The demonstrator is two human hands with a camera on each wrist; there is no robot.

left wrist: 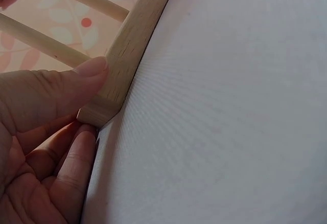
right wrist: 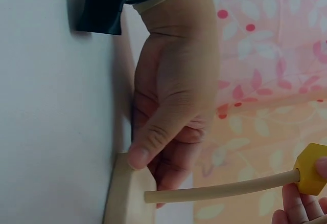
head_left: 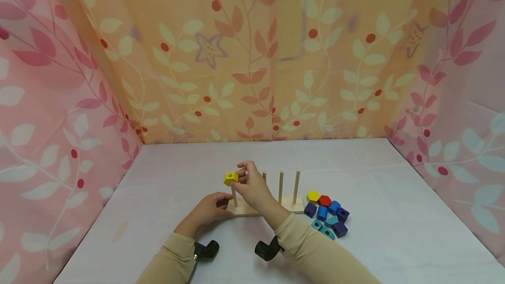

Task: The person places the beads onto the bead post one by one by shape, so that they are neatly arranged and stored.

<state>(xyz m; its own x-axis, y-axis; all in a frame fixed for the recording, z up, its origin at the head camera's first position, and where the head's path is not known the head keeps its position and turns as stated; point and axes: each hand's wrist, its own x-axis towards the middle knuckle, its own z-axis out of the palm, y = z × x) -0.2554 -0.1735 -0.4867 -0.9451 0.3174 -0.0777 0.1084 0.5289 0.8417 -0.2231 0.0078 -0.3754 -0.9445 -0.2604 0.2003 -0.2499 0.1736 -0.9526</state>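
Observation:
A wooden peg stand (head_left: pixel 292 206) with several upright pegs sits on the table. My left hand (head_left: pixel 209 208) grips its left end. In the left wrist view the thumb (left wrist: pixel 92 68) presses on the base near the corner, and the other fingers curl at its end. My right hand (head_left: pixel 252 186) pinches a yellow hexagonal block (head_left: pixel 229 179) at the top of the leftmost peg (head_left: pixel 234 197). The right wrist view shows that peg running into the hole of the yellow block (right wrist: pixel 308 169). The right forearm and hand hide part of the stand.
Right of the stand lies a loose group of blocks: a yellow hexagon (head_left: pixel 313 197), a red hexagon (head_left: pixel 325 200), blue cylinders (head_left: pixel 322 213), purple cubes (head_left: pixel 339 229) and teal pieces (head_left: pixel 327 232). Black wrist devices (head_left: pixel 267 249) hang under both sleeves. Patterned curtains (head_left: pixel 252 56) enclose the white table (head_left: pixel 394 214).

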